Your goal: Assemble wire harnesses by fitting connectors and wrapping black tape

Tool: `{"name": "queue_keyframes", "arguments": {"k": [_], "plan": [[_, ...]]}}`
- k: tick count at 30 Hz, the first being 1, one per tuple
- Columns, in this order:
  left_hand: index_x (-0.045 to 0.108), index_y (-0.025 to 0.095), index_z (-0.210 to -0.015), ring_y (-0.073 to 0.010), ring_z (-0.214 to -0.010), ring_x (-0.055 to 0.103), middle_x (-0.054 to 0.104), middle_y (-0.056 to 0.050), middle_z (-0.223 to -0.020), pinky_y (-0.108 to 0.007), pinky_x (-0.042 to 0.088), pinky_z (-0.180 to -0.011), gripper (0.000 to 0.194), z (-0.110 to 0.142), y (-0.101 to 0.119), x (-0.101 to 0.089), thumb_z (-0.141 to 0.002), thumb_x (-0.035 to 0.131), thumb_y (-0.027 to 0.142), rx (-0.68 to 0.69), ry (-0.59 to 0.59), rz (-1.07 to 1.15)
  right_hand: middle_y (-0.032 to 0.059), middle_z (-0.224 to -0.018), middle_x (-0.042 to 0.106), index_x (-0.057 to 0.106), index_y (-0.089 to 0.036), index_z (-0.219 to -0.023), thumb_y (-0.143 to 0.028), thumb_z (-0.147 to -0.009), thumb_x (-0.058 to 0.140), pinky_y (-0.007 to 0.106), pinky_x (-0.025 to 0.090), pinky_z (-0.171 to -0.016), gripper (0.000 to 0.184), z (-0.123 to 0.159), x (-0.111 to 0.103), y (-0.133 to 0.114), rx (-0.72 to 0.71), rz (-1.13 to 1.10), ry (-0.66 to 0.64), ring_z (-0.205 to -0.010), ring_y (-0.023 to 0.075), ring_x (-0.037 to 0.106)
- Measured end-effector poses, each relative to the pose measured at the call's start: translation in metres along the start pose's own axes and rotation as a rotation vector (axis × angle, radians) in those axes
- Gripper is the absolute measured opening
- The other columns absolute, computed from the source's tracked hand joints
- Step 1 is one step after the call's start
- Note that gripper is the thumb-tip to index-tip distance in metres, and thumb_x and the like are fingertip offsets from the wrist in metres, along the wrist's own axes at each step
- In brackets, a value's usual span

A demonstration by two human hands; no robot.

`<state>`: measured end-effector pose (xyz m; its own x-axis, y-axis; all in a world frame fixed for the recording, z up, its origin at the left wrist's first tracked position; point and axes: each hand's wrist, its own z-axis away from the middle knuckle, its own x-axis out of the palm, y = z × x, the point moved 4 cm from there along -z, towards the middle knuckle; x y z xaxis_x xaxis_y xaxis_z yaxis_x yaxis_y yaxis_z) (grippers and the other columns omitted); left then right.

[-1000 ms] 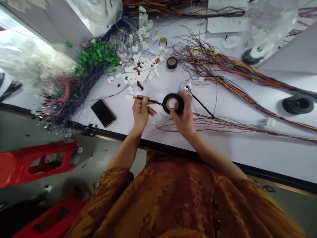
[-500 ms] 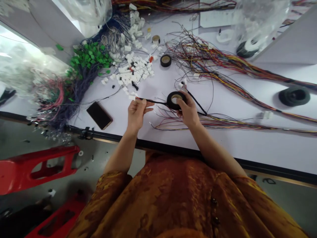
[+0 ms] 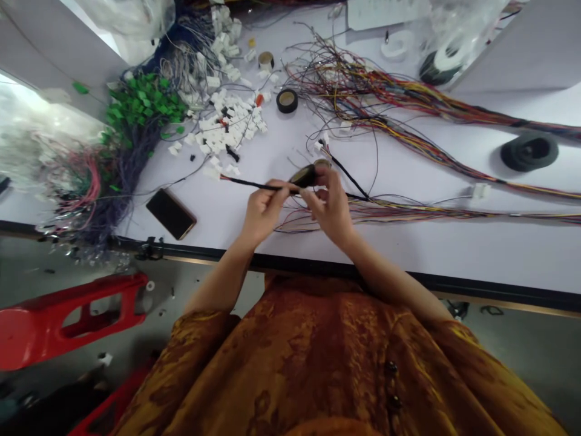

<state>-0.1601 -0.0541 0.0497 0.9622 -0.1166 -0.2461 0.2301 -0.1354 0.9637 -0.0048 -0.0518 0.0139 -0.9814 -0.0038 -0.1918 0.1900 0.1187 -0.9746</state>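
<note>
My left hand (image 3: 263,213) pinches a black-taped wire branch (image 3: 245,181), whose far end carries a white connector (image 3: 212,172). Beside it, my right hand (image 3: 330,203) is closed on a roll of black tape (image 3: 303,175), tilted so its side shows. The fingertips of both hands almost meet at the taped branch. Behind my right hand, a second taped branch (image 3: 347,172) slants across the table to a small white connector (image 3: 321,144). Thin loose wires (image 3: 295,224) fan out under my hands and join a long bundle (image 3: 436,211) running right.
White connectors (image 3: 227,124) and green connectors (image 3: 143,100) lie in piles at left. A phone (image 3: 171,213) rests near the table's front edge. Another tape roll (image 3: 287,101) lies beyond my hands. Thick wire bundles (image 3: 408,100) cross the back right. A red stool (image 3: 72,315) stands below left.
My left hand has slid right along the taped branch, toward my right hand. The tape roll has turned from face-up to tilted. The whole view has shifted slightly.
</note>
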Motion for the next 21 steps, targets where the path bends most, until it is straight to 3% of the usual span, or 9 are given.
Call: {"name": "queue_keyframes", "arguments": {"k": [2,4,7,9,12,15,17,19,21], "plan": [[0.071,0.021,-0.093,-0.0197,-0.105,0.067,0.073,-0.007,-0.106,-0.037,0.053,-0.097,0.028,0.007,0.009,0.005,-0.093,0.058,0.046,0.174,-0.044,-0.159,0.0055,-0.093,0.059,0.045,-0.025,-0.130,-0.049,-0.090,0.058,0.028,0.049,-0.048,0.049,-0.024,0.002,0.009,0.169,-0.140,0.012,-0.058,0.0120,0.051],[0.069,0.022,-0.093,-0.0180,-0.098,0.069,0.072,-0.007,-0.109,-0.034,0.056,-0.089,0.028,0.006,0.004,0.004,-0.094,0.057,0.047,0.201,0.076,-0.143,0.0048,-0.089,0.059,0.044,-0.024,-0.132,-0.048,-0.093,0.050,0.028,0.049,-0.047,0.046,-0.029,0.000,0.015,0.242,-0.177,0.008,-0.057,0.0131,0.052],[0.062,0.021,-0.092,-0.0093,-0.058,0.064,0.074,-0.005,-0.096,-0.022,0.050,-0.051,0.033,-0.004,-0.021,-0.003,-0.094,0.054,0.052,-0.018,0.299,0.086,0.0080,-0.102,0.059,0.046,-0.027,-0.135,-0.043,-0.093,0.052,0.034,0.056,-0.062,0.045,0.001,-0.013,0.009,0.039,-0.028,-0.006,-0.076,0.0185,0.061],[0.059,0.021,-0.093,-0.0064,-0.044,0.056,0.073,-0.002,-0.085,-0.019,0.042,-0.041,0.034,-0.010,-0.030,-0.003,-0.093,0.053,0.055,-0.153,0.308,0.208,0.0100,-0.109,0.058,0.054,-0.026,-0.129,-0.039,-0.090,0.058,0.036,0.057,-0.070,0.042,0.029,-0.016,0.001,-0.115,0.110,-0.087,-0.086,0.0203,0.062],[0.060,0.021,-0.093,-0.0107,-0.063,0.068,0.073,-0.003,-0.087,-0.021,0.053,-0.056,0.033,-0.011,-0.016,0.002,-0.093,0.055,0.054,-0.117,0.187,0.203,0.0113,-0.117,0.057,0.056,-0.025,-0.122,-0.040,-0.089,0.060,0.031,0.057,-0.065,0.036,0.033,-0.015,-0.004,-0.117,0.080,-0.052,-0.080,0.0166,0.060],[0.064,0.019,-0.088,-0.0173,-0.096,0.071,0.073,-0.006,-0.097,-0.030,0.057,-0.087,0.030,-0.002,0.007,0.011,-0.092,0.060,0.049,0.048,0.038,0.018,0.0085,-0.109,0.060,0.046,-0.026,-0.128,-0.046,-0.088,0.062,0.028,0.055,-0.058,0.047,-0.008,-0.011,0.006,0.050,-0.135,0.081,-0.075,0.0145,0.059],[0.064,0.019,-0.088,-0.0179,-0.100,0.070,0.073,-0.007,-0.100,-0.031,0.057,-0.090,0.030,0.001,0.008,0.012,-0.093,0.059,0.048,0.102,0.074,-0.022,0.0049,-0.094,0.060,0.045,-0.026,-0.126,-0.049,-0.089,0.059,0.027,0.053,-0.055,0.046,-0.030,-0.009,0.018,0.171,-0.254,0.085,-0.068,0.0137,0.057],[0.061,0.020,-0.091,-0.0147,-0.083,0.072,0.074,-0.006,-0.098,-0.026,0.059,-0.074,0.032,-0.002,-0.005,0.009,-0.094,0.056,0.052,0.059,0.204,0.048,0.0032,-0.089,0.059,0.046,-0.026,-0.126,-0.047,-0.092,0.054,0.028,0.053,-0.055,0.041,-0.029,-0.012,0.026,0.203,-0.269,0.072,-0.064,0.0134,0.057],[0.056,0.021,-0.094,-0.0098,-0.058,0.068,0.074,-0.004,-0.090,-0.020,0.052,-0.051,0.035,-0.010,-0.024,0.005,-0.094,0.053,0.056,-0.047,0.315,0.142,0.0053,-0.096,0.060,0.047,-0.028,-0.130,-0.041,-0.092,0.054,0.032,0.056,-0.061,0.041,-0.005,-0.020,0.025,0.098,-0.133,0.038,-0.070,0.0154,0.060]]}}
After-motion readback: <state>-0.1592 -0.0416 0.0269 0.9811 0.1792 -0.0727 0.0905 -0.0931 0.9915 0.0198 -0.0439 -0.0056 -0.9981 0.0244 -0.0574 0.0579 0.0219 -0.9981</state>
